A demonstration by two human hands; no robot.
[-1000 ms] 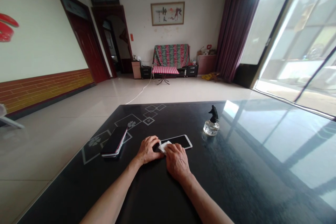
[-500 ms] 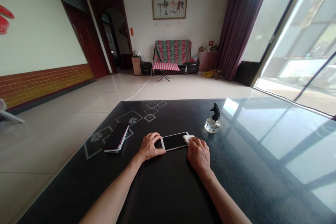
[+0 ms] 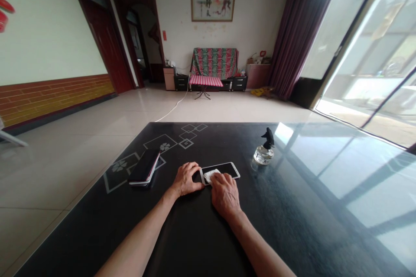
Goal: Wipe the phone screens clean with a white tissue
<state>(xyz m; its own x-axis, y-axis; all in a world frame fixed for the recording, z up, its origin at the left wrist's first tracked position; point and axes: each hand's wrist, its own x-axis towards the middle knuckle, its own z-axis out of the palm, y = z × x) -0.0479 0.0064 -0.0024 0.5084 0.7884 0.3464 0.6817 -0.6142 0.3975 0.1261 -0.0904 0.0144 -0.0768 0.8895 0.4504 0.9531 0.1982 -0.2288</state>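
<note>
Lying flat on the table [image 3: 191, 242], the phone [image 3: 230, 170] has its nine-o'clock end held between the parted thumb and fingers of the left hand [image 3: 186, 180]; the right hand [image 3: 225, 193], fingers bunched, seemingly pinches a tissue [image 3: 210, 175] against it. A spray bottle [image 3: 264, 155] stands toward two o'clock.

Across the lower frame, a smooth, glossy tabletop [image 3: 191, 233] is seen; near centre, a glassy-fronted phone [image 3: 228, 168] and matt wipe [image 3: 210, 175], perhaps paper.
</note>
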